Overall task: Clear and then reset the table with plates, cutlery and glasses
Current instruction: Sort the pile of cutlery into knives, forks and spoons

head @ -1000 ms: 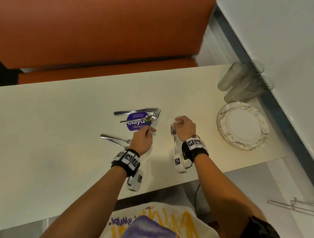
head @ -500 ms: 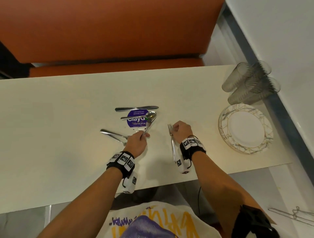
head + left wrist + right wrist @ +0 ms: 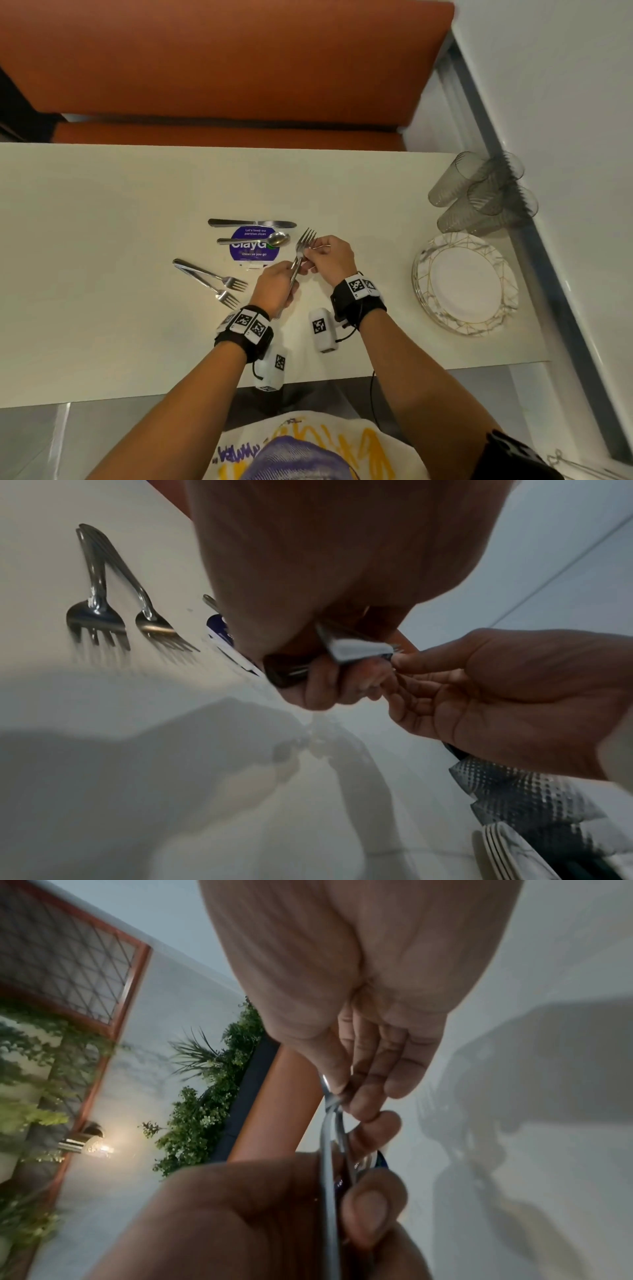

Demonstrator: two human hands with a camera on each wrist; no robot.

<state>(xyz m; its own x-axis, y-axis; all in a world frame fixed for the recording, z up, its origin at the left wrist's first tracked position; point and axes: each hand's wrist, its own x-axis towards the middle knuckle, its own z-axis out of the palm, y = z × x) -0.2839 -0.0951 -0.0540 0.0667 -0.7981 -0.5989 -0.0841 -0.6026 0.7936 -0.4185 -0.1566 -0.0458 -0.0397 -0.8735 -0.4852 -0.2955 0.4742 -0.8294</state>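
Note:
Two forks (image 3: 303,242) are held together just above the cream table (image 3: 102,240), tines pointing away from me. My left hand (image 3: 287,277) grips their handles from below. My right hand (image 3: 310,256) pinches them at the necks. In the right wrist view the right hand's fingertips (image 3: 356,1104) close on the fork stems (image 3: 329,1164), with the left hand (image 3: 274,1218) wrapped round them lower down. Two more forks (image 3: 219,282) lie crossed on the table to the left. A knife (image 3: 251,223) and a spoon (image 3: 255,240) lie beyond them.
A purple round sticker (image 3: 251,255) is on the table under the spoon. A stack of gold-veined plates (image 3: 466,286) sits at the right. Several glasses (image 3: 479,195) stand behind it by the wall. An orange bench (image 3: 222,61) runs along the far side.
Each hand held its own fork apart half a second ago. The hands have come together, and both forks are now bundled in the left hand with the right hand pinching them.

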